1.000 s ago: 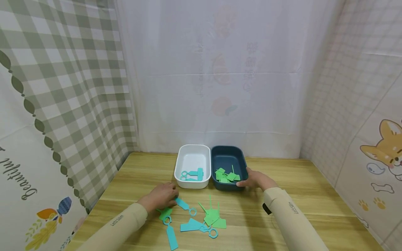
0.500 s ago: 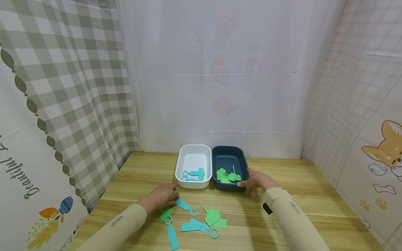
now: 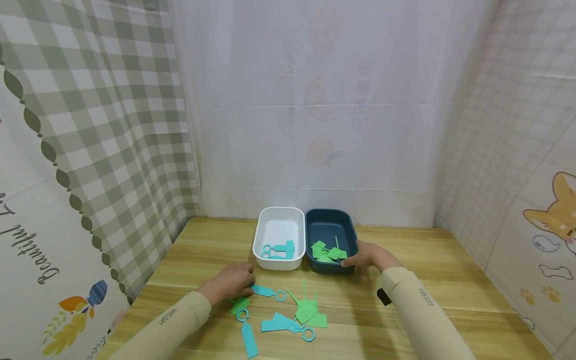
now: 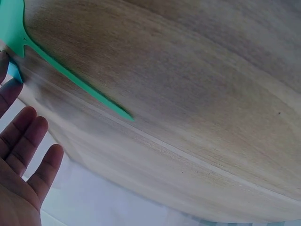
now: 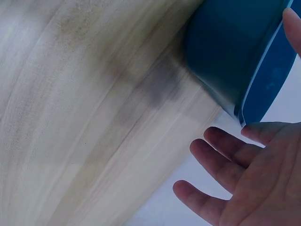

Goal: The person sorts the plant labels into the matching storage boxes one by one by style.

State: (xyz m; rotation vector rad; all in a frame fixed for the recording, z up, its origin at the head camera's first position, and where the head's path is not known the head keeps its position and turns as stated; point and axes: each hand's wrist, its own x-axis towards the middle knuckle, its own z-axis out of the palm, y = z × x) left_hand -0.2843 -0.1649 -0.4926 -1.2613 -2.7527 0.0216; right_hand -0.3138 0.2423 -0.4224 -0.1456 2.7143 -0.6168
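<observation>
My left hand (image 3: 231, 281) pinches the end of a flat blue tag (image 3: 265, 290) with a ring at its other end. In the left wrist view, thumb and index finger meet at the blue corner while the other fingers are spread. Partly under that hand lies a green tag (image 3: 240, 304) with a thin stem (image 4: 80, 82). My right hand (image 3: 371, 256) rests against the near right corner of a dark blue bin (image 5: 225, 52), thumb at the rim and the other fingers extended. Green tags (image 3: 325, 254) lie inside this bin.
A white bin (image 3: 279, 225) stands left of the dark one, blue ring tags (image 3: 289, 247) in it. Nearer on the wooden table (image 3: 423, 295) lie a blue ring tag (image 3: 249, 340), overlapping blue tags (image 3: 275, 323) and several green tags (image 3: 307, 310). Curtains surround the table.
The ring end of the pinched blue tag has swung slightly away from me, so the tag lies flatter across the view. Both hands stay put; the head view has shifted slightly.
</observation>
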